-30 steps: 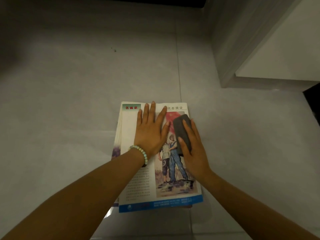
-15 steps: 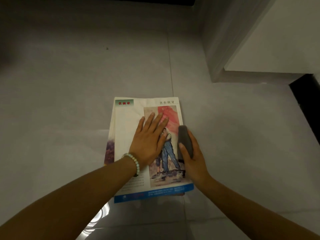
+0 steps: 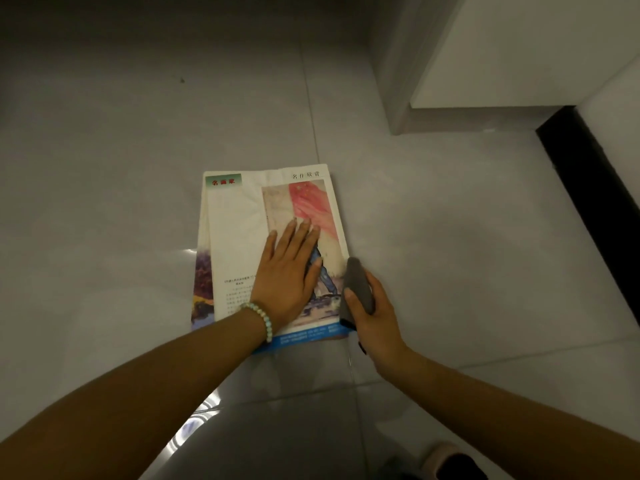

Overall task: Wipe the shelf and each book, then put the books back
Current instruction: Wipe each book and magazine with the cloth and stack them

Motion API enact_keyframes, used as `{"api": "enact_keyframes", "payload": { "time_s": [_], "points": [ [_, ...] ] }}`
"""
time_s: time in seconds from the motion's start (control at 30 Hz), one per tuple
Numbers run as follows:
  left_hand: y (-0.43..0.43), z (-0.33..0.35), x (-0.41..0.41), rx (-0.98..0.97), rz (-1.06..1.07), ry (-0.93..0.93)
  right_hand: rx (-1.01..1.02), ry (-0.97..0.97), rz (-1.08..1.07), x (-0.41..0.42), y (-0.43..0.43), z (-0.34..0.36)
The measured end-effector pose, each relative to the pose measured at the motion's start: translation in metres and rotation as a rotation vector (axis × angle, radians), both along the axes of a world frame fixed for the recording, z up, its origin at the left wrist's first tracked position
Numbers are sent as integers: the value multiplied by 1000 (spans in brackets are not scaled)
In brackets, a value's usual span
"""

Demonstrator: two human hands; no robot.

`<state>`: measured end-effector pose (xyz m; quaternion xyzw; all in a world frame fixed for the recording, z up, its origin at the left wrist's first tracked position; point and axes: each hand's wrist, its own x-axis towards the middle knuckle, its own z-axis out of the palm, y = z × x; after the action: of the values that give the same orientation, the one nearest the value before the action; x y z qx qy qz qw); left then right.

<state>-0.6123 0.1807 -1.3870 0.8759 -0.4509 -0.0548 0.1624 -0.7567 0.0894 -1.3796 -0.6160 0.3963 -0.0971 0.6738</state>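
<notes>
Your left hand [image 3: 287, 271] lies flat and spread wide, palm down, on the top magazine [image 3: 249, 237], holding nothing, with the fingertips on its painted cover picture. A pale bead bracelet [image 3: 261, 318] circles that wrist. Your right hand [image 3: 374, 313] is curled around a folded grey cloth [image 3: 358, 289], thumb across its front, and holds it at the magazine's right edge, close to the near right corner. You cannot tell whether the cloth touches the paper.

The magazine lies face up on the grey tiled floor [image 3: 121, 202], near the middle of the view, with a green title box at its far left corner and a blue band along its near edge. A second magazine [image 3: 202, 289] lies beneath it, its coloured cover showing along the left side.

A white cabinet [image 3: 519, 46] stands at the far right of the floor, well apart from the magazines. A dark strip [image 3: 588, 202] runs along the floor at the right.
</notes>
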Motion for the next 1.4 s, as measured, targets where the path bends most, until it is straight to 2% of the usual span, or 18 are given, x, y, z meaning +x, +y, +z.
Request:
{"api": "enact_keyframes", "payload": {
  "time_s": [0.17,0.4,0.5,0.6,0.73,0.8,0.9,1.03,1.23,1.4],
  "points": [
    [1,2,0,-1,1,38,50,62,37,29,-23,13],
    [0,0,1,16,2,39,157,84,39,-35,11,21],
    [-2,5,2,21,38,85,134,126,-14,-33,7,33],
    [-10,18,-2,-66,136,316,204,43,-71,-2,-12,51],
    [-31,59,15,-392,303,949,327,-119,25,44,-24,75],
    [-38,79,37,-401,393,1136,369,-132,121,64,-18,83],
    [-30,92,72,-280,473,1138,442,-115,199,89,2,84],
    [-7,90,85,-283,489,1213,445,-69,170,100,19,78],
    [12,126,81,-340,366,1129,285,-124,129,89,1,92],
    [9,209,80,-456,128,1052,26,-283,102,79,-22,136]
  ]
}}
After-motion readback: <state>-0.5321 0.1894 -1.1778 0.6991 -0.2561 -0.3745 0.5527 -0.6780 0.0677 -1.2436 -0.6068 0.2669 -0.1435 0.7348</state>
